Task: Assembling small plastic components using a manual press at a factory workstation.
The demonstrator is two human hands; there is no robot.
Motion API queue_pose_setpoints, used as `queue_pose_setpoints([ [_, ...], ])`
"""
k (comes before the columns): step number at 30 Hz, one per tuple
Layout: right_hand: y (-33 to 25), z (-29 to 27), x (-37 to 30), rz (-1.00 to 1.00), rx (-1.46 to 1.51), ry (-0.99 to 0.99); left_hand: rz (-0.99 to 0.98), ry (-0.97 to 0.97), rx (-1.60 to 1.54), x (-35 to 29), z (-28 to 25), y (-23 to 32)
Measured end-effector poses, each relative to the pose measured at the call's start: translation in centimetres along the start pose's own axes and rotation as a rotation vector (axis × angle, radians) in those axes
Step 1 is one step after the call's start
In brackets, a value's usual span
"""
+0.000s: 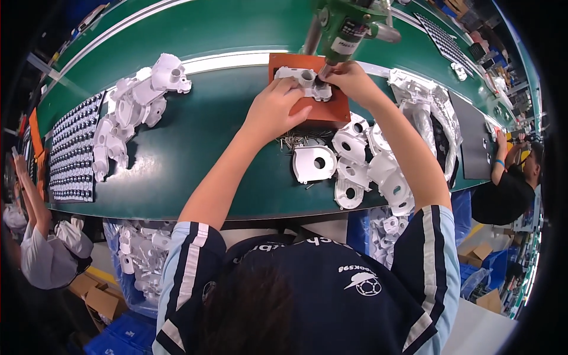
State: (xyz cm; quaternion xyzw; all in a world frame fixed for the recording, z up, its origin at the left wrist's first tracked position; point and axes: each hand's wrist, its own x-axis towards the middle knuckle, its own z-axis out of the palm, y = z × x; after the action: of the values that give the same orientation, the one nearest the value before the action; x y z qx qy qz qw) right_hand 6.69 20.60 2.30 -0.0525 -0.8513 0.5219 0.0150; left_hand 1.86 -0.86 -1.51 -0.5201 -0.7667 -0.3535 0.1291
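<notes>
The green screwdriver (349,23) is cut off by the top edge. Its tip is hidden behind the right hand (352,80). The screws (296,141) are too small to count.

A factory assembly line: green conveyor bench (195,127), heaped white castings (367,165) (workers seated either side).

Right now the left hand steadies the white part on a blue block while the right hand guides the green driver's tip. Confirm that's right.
Not quite: the block is orange-brown, not blue. The head view shows the left hand steadying the white part on it while the right hand guides the tip of the green driver.
</notes>
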Motion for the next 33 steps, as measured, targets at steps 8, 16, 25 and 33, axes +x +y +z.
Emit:
queue_pose_setpoints([
  [8,-0.5,0.2,0.8,0.121,-0.230,0.023,0.072,0.130,-0.048,0.2,0.3,-0.6],
  [16,-3.3,4.8,-6.4,-0.428,-0.672,0.175,0.038,0.117,-0.071,-0.3,0.5,-1.2],
  [25,0.3,10.2,-6.1,-0.528,-1.177,-0.206,0.015,0.075,-0.137,-0.2,0.2,-0.7],
  [33,-0.8,10.2,-6.3,-0.519,-1.250,-0.269,0.022,0.090,-0.150,-0.1,0.2,-0.9],
])
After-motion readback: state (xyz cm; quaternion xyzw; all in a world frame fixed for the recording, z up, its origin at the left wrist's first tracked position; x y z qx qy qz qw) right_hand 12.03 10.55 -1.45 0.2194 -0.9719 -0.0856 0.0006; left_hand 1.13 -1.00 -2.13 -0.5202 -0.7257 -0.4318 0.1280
